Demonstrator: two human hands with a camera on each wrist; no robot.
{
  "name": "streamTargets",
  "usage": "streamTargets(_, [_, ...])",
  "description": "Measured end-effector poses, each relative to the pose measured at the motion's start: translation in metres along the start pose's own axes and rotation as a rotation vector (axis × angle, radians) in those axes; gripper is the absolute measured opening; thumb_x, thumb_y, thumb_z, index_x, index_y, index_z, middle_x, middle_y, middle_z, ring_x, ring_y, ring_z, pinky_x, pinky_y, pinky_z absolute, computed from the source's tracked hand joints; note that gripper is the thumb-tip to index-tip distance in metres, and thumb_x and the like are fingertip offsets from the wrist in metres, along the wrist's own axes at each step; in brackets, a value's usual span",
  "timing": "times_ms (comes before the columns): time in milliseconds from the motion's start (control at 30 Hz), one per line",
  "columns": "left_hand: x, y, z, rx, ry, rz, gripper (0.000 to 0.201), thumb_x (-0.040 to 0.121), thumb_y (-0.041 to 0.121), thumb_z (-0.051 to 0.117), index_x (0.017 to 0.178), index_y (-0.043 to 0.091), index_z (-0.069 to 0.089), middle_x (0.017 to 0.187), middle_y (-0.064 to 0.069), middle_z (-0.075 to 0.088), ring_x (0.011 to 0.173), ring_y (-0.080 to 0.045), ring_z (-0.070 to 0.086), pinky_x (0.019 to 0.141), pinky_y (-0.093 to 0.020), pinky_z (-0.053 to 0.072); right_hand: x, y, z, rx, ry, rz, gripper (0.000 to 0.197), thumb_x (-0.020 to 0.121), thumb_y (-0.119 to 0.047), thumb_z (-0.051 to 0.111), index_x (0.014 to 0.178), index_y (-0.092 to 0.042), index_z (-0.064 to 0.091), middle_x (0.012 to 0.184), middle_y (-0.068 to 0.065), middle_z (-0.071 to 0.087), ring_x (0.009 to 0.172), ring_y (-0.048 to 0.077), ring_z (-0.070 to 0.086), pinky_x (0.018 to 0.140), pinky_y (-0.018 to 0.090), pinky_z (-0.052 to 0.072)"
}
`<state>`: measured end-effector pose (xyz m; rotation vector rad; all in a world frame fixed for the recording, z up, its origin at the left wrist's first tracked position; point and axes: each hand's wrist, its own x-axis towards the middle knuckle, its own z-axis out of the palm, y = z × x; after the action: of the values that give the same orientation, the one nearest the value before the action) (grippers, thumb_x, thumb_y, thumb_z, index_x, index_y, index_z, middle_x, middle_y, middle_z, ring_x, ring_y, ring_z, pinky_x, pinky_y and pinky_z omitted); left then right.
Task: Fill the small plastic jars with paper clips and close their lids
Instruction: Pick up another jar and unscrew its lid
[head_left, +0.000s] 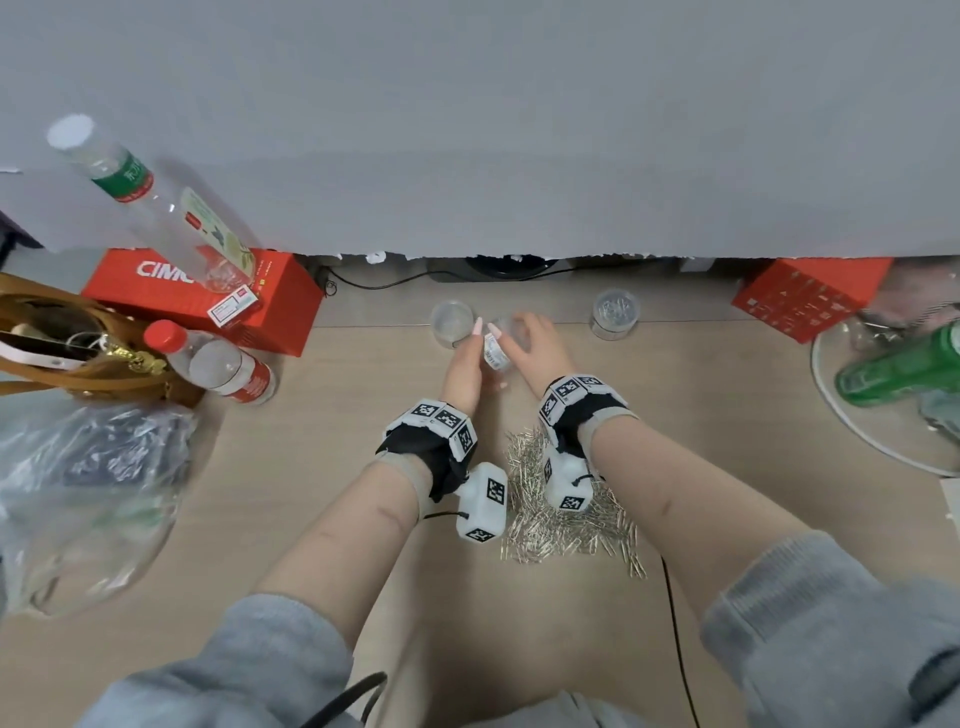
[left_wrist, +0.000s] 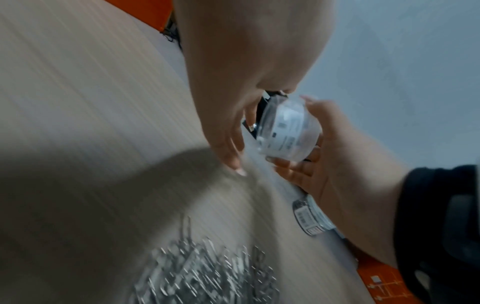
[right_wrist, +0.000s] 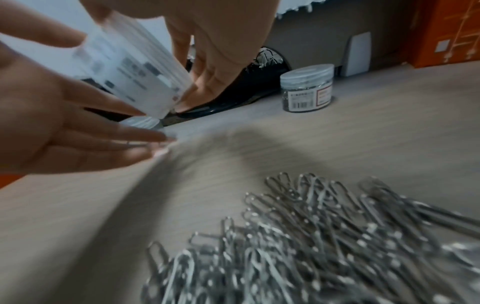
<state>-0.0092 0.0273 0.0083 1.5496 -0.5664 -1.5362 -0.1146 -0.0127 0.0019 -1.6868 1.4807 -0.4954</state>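
Observation:
A small clear jar (head_left: 496, 356) (left_wrist: 288, 131) (right_wrist: 130, 67) with a white label is held tilted above the wooden table, between both hands. My right hand (head_left: 535, 348) (left_wrist: 337, 160) (right_wrist: 226, 41) grips it, thumb on top and fingers underneath. My left hand (head_left: 467, 358) (left_wrist: 228, 123) (right_wrist: 52, 123) pinches it between thumb and index finger; its other fingers lie straight. An open, empty jar (head_left: 452, 322) stands just left of the hands. A lidded jar full of clips (head_left: 615, 312) (right_wrist: 307, 90) stands to the right. A pile of silver paper clips (head_left: 566, 519) (right_wrist: 311, 246) lies under my wrists.
Red boxes (head_left: 202, 296) (head_left: 810, 301) flank the back of the table. Water bottles (head_left: 218, 369), a brown bag (head_left: 62, 343) and a plastic bag (head_left: 78, 493) crowd the left. A glass plate (head_left: 831, 415) with a green bottle (head_left: 904, 374) sits right. A black cable (head_left: 675, 623) runs forward.

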Motion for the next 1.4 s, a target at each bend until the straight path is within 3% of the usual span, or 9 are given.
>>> streamTargets(100, [-0.015,0.0,0.019,-0.048,0.016,-0.036,0.055,0.1,0.047,0.025,0.1,0.003,0.059,0.059,-0.001,0.063,0.045,-0.011,0.056,0.04,-0.019,0.046,-0.023,0.002,-0.011,0.109,-0.077,-0.029,0.043,0.092,-0.032,0.049,0.129,-0.012,0.044,0.126,0.005,0.045,0.094,0.012,0.057,0.078,0.017,0.049])
streamTargets(167, [-0.028,0.001,0.034,-0.043,0.038,-0.067,0.064,0.099,0.05,0.015,0.076,0.007,0.057,0.041,0.003,0.053,0.032,-0.009,0.044,0.033,-0.015,0.033,-0.036,0.004,-0.022,0.109,-0.085,-0.053,0.044,0.092,-0.032,0.049,0.131,-0.013,0.044,0.123,0.004,0.046,0.097,0.009,0.052,0.084,0.018,0.047])
streamTargets(333, [-0.052,-0.012,0.067,0.073,0.18,-0.096,0.065,0.099,0.049,0.012,0.083,0.006,0.058,0.054,-0.009,0.053,0.034,-0.016,0.046,0.036,-0.016,0.034,-0.07,0.025,-0.044,0.129,-0.072,-0.102,0.046,0.093,-0.039,0.045,0.133,-0.016,0.044,0.126,0.006,0.047,0.106,0.016,0.048,0.097,0.033,0.04])
streamTargets(500, [-0.081,-0.019,0.089,0.135,0.097,-0.215,0.051,0.102,0.026,0.025,0.064,0.002,0.048,0.035,-0.006,0.048,0.028,-0.014,0.042,0.035,-0.018,0.032,-0.105,0.031,-0.074,-0.033,-0.176,-0.192,0.046,0.095,-0.035,0.043,0.136,-0.017,0.038,0.131,0.01,0.041,0.122,0.021,0.039,0.104,0.035,0.032])
streamTargets(600, [-0.094,-0.031,0.092,0.015,0.078,-0.244,0.047,0.102,0.027,0.021,0.068,0.006,0.047,0.045,-0.005,0.052,0.027,-0.012,0.045,0.031,-0.012,0.034,-0.12,0.037,-0.087,-0.116,-0.261,-0.234,0.048,0.094,-0.036,0.042,0.139,-0.022,0.034,0.131,0.008,0.039,0.123,0.019,0.037,0.106,0.038,0.032])
streamTargets(900, [-0.123,-0.036,0.098,-0.042,0.07,-0.269,0.055,0.101,0.034,0.015,0.082,-0.001,0.053,0.041,-0.008,0.057,0.031,-0.014,0.054,0.029,-0.014,0.039,-0.147,0.054,-0.096,-0.099,-0.283,-0.346,0.046,0.098,-0.028,0.032,0.143,-0.029,0.025,0.142,0.003,0.037,0.128,0.015,0.035,0.109,0.038,0.035])
streamTargets(1033, [-0.128,-0.039,0.101,-0.08,0.063,-0.289,0.047,0.1,0.03,0.02,0.088,-0.001,0.052,0.043,-0.011,0.059,0.033,-0.017,0.057,0.028,-0.017,0.041,-0.151,0.063,-0.092,-0.112,-0.261,-0.309,0.043,0.1,-0.024,0.03,0.143,-0.027,0.028,0.147,0.004,0.034,0.136,0.019,0.028,0.114,0.035,0.023])
streamTargets(1200, [-0.133,-0.047,0.103,-0.131,0.068,-0.302,0.047,0.1,0.027,0.019,0.083,-0.002,0.052,0.043,-0.012,0.059,0.033,-0.018,0.058,0.03,-0.019,0.044,-0.151,0.066,-0.092,-0.1,-0.306,-0.262,0.042,0.1,-0.023,0.029,0.141,-0.03,0.031,0.135,0.011,0.046,0.114,0.015,0.044,0.089,0.019,0.033])
streamTargets(1400, [-0.133,-0.052,0.096,-0.207,0.051,-0.298,0.045,0.1,0.026,0.019,0.086,-0.002,0.052,0.054,-0.016,0.063,0.037,-0.021,0.06,0.032,-0.019,0.045,-0.159,0.063,-0.092,0.161,-0.116,-0.086,0.04,0.1,-0.023,0.029,0.138,-0.016,0.038,0.136,0.004,0.048,0.113,0.016,0.053,0.093,0.022,0.036])
